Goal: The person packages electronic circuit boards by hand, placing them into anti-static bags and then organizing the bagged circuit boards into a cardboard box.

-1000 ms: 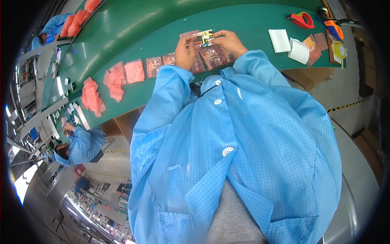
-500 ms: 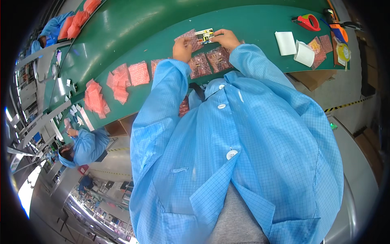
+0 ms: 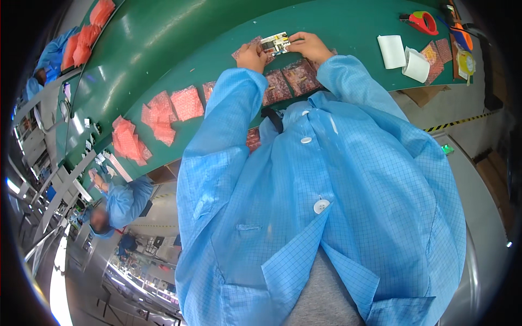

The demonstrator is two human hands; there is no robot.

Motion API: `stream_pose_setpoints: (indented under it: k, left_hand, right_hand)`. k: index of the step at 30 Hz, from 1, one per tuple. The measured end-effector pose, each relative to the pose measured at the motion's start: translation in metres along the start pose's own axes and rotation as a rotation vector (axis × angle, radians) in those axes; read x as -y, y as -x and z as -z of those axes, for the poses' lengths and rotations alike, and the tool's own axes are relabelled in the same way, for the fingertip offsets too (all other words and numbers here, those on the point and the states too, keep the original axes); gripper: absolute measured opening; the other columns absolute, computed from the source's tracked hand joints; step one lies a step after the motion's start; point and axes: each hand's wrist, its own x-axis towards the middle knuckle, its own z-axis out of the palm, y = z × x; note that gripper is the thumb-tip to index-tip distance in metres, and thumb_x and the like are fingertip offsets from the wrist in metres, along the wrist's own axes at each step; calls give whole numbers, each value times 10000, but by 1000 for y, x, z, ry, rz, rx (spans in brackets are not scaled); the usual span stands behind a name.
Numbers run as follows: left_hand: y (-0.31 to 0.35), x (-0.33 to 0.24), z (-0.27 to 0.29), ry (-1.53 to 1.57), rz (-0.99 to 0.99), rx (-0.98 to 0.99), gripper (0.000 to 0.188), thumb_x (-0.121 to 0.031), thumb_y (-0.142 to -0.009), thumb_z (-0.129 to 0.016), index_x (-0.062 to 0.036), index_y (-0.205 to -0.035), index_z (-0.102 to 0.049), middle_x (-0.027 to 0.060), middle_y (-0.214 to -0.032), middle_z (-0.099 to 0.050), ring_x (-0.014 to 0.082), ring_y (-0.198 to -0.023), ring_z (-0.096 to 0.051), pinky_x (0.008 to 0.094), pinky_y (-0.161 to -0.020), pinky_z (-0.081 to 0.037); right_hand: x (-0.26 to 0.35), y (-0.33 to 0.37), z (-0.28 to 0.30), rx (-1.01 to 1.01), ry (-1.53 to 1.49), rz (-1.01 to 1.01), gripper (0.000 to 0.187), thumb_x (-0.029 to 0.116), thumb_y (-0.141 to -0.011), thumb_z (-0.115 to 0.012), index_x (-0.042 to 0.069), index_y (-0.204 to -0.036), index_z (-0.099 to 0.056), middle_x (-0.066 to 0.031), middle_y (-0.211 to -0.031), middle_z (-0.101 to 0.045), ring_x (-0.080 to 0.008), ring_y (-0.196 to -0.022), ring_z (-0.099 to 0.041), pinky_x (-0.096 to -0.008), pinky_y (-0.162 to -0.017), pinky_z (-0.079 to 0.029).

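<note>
Circuit board nearer left hand

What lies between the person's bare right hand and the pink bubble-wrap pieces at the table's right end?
Head view shows green tabletop, then two white rectangular sheets, between the right hand and those pink bubble-wrap pieces.

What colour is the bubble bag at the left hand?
The bubble bag is pinkish red; best in head view.

One left hand, one right hand, one exposed circuit board, two white sheets, one red tape dispenser and one yellow tape roll appear at a green tabletop
</note>
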Motion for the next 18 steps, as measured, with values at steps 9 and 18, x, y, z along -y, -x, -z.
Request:
stream_pose_setpoints:
  k: [9, 18]
  left_hand:
    - [10, -1, 19, 433, 98, -97, 138, -102, -715, -739, -73, -845, -704, 89, -870, -597, 247, -761, -642, 356, -709, -542]
    - [9, -10, 49, 339, -89, -130, 105, -116, -738, -729, -98, -839, -710, 92, -883, -611, 282, -836, -618, 383, -759, -509]
  right_hand:
    - [4, 1, 14, 142, 26, -39, 364, 181, -796, -773, 31, -1094, -627, -71, -918, -718, -80, -676, -550, -247, -532, -374]
    - [29, 20, 11, 81, 101, 272, 346, 123, -819, -753, 5, -1111, -611, -108, -1003, -712, -126, -860, -651, -252, -692, -504]
